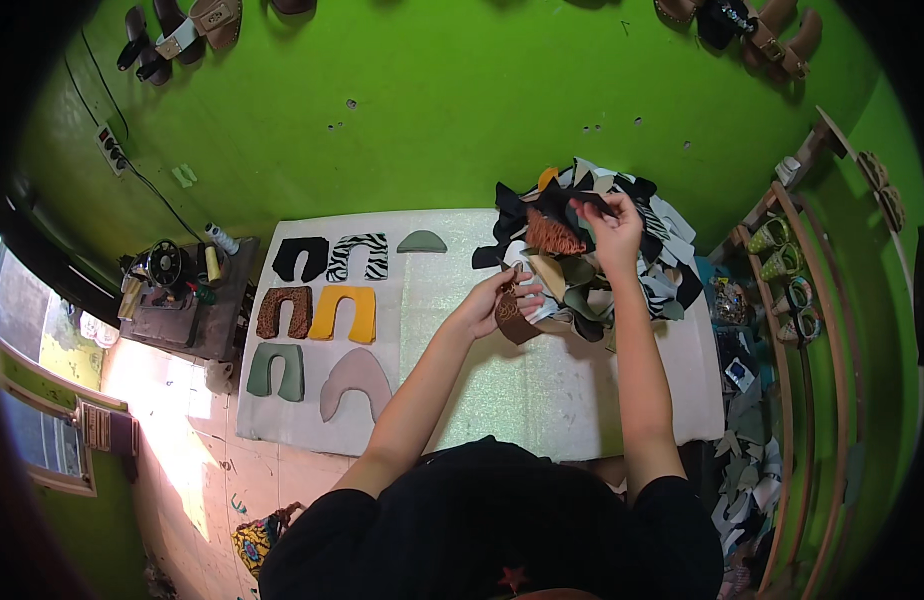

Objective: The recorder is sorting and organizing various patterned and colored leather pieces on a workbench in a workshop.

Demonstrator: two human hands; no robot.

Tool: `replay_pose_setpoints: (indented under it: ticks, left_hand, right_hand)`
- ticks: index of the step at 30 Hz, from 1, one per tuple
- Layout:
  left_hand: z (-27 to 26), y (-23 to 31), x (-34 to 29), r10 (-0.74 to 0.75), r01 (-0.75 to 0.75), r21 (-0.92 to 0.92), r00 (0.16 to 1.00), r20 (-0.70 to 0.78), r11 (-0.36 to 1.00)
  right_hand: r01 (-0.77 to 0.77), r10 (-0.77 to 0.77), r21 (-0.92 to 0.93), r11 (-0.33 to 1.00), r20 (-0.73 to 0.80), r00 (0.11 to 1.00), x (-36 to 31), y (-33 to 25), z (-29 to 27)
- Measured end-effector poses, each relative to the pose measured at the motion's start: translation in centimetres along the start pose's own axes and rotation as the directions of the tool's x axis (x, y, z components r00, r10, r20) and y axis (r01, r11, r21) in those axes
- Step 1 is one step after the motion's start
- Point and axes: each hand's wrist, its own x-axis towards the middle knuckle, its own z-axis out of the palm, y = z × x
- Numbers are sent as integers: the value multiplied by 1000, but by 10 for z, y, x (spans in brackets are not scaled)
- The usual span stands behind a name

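Observation:
At the right of the white table (472,400) lies a heap of leather and fabric scraps (672,235), black, beige, green, white and zebra-striped. My left hand (492,302) is at its near left edge, its fingers closed on a brown patterned leather piece (513,322). Over the heap, my right hand (619,232) pinches a black scrap (585,197). A rust-brown textured piece (554,235) lies between the hands. To the left sit arch-shaped pieces: black (286,262), zebra-striped (344,253), spotted brown (272,313), yellow (329,315), green (264,370) and pink (354,364).
A green half-round piece (422,241) lies near the table's back edge. Left of the table stands a sewing machine (167,265) with thread spools. A wooden rack (817,410) with footwear stands at the right, more scraps (747,440) below. A colourful bag (257,540) is on the floor.

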Motion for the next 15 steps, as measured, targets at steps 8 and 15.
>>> replay_pose_setpoints:
  ticks: [8,15]
  left_hand:
    - [-7,4,-10,151,-139,125,984,-96,982]
    - [-30,-4,-2,153,-92,283,967,-201,955]
  right_hand:
    - [-130,217,-657,743,53,975,-51,19,-86]
    - [-585,619,-385,714,-42,784,-71,8,-77]
